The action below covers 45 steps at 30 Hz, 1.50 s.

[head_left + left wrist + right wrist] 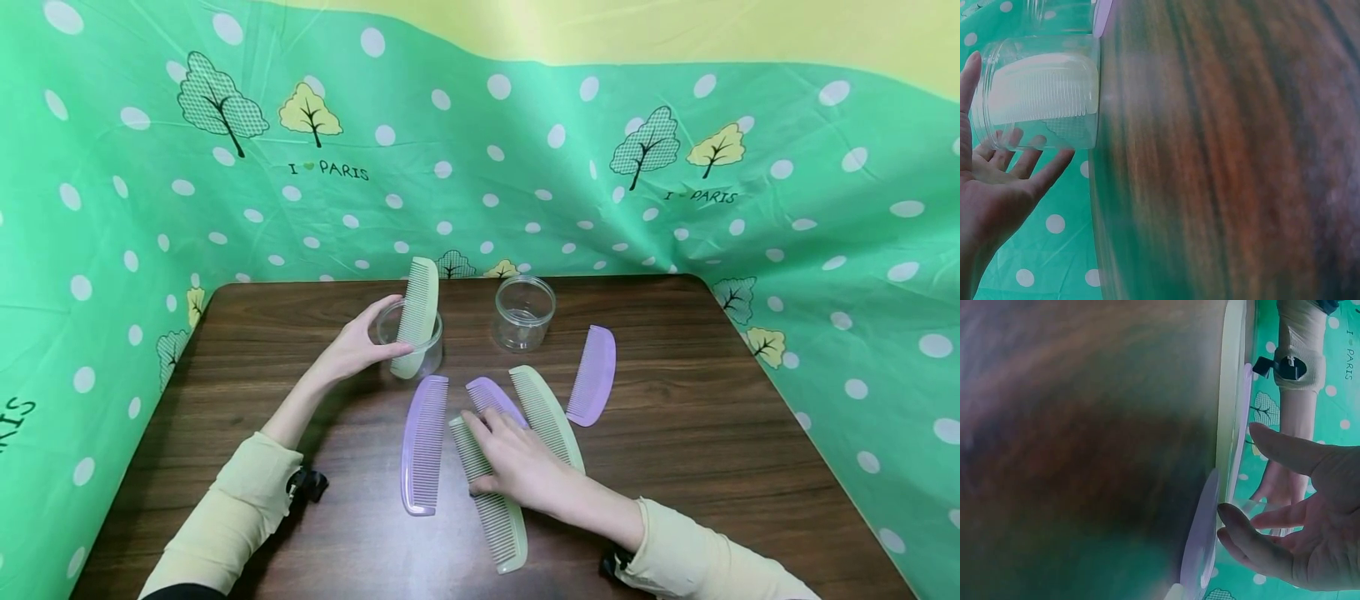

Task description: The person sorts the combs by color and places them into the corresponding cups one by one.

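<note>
My left hand curves round a clear jar, thumb on the near side and fingers at the far side. Inside that jar a pale green comb stands tilted, its top above the rim. In the left wrist view, the jar sits between the thumb and fingers of the left hand. My right hand reaches over another pale green comb lying on the table, thumb and fingers spread apart. In the right wrist view, its fingertips are close to the combs' edges; contact is unclear.
A second clear jar stands at the back. Purple combs lie at the left, partly behind the right hand, and at the right. Another green comb lies beside the right hand. Patterned green cloth surrounds the wooden table.
</note>
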{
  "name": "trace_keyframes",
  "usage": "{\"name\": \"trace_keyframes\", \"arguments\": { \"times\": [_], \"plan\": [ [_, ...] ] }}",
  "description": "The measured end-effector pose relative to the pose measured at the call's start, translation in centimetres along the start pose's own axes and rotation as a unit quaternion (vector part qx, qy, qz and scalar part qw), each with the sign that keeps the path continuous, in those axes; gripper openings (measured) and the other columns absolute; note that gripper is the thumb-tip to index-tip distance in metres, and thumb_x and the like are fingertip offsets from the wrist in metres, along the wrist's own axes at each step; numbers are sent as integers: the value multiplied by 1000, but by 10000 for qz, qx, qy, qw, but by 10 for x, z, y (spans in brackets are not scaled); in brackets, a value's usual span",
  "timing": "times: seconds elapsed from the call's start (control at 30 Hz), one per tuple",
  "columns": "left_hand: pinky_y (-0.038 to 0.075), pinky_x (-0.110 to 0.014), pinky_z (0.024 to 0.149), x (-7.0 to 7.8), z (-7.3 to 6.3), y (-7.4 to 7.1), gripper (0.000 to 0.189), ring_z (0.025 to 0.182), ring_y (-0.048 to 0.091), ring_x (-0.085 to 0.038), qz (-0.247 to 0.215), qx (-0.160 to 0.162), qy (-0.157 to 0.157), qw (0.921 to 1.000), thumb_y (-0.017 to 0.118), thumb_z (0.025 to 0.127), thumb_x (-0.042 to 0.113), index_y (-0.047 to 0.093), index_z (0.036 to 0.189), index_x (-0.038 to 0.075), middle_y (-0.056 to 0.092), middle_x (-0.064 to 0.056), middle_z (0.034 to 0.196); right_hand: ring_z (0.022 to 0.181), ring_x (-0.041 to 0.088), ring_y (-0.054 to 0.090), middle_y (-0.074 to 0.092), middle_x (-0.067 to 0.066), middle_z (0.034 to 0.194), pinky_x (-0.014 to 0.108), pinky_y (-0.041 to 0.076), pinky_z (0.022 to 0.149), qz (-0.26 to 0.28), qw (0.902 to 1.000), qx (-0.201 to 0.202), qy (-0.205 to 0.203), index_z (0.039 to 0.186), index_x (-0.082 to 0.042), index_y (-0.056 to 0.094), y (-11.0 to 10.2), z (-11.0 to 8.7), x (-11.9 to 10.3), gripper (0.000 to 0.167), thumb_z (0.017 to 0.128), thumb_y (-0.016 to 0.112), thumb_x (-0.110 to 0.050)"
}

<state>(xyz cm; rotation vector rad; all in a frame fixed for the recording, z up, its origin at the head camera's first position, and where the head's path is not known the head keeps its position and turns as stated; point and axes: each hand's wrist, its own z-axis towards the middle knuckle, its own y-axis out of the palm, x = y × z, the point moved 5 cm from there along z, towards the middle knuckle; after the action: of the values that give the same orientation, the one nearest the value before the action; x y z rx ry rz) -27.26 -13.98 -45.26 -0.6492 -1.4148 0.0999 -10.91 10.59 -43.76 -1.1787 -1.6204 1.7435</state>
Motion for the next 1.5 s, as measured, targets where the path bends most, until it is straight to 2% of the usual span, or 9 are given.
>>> {"name": "trace_keyframes", "arguments": {
  "times": [0.3, 0.63, 0.93, 1.17, 1.5],
  "plan": [
    [37, -55, 117, 2, 0, 0, 92, 152, 38, -30, -18, 4, -3, 10000, 85, 84, 41, 34, 160, 27, 40, -2, 164, 109, 26, 60, 59, 12, 130, 40, 58, 75, -160, 9998, -31, -78, 148, -6, 46, 4, -3, -6, 99, 70, 93, -44],
    [35, -58, 118, 1, -1, -1, 92, 153, 35, -29, 126, 8, -87, 9999, 84, 84, 47, 34, 159, 32, 37, 1, 166, 108, 25, 59, 57, 11, 135, 36, 55, 65, -203, 9997, -146, 68, 147, -11, 46, 6, -1, -7, 100, 67, 95, -44],
    [37, -57, 117, 1, -1, -1, 91, 153, 36, -31, 67, -15, 12, 10000, 84, 85, 45, 34, 160, 29, 38, 0, 165, 107, 27, 61, 56, 15, 135, 38, 56, 66, 17, 9996, -220, 154, 150, -5, 44, 6, 1, -7, 107, 64, 98, -40],
    [36, -58, 118, 1, 0, 0, 91, 153, 35, -30, 52, -6, 36, 10000, 83, 85, 44, 34, 160, 28, 39, -1, 165, 85, 21, 66, 57, 18, 132, 32, 56, 63, 278, 9991, -249, 205, 152, 0, 41, 5, 2, -5, 111, 65, 98, -36],
    [39, -56, 115, 2, 0, 0, 92, 153, 35, -33, -24, -16, 57, 10000, 84, 86, 41, 33, 160, 25, 38, -3, 165, 77, 17, 61, 60, 18, 126, 33, 56, 68, 481, 9977, -354, 306, 151, 2, 42, 2, 5, -2, 108, 66, 98, -32]
  ]
}}
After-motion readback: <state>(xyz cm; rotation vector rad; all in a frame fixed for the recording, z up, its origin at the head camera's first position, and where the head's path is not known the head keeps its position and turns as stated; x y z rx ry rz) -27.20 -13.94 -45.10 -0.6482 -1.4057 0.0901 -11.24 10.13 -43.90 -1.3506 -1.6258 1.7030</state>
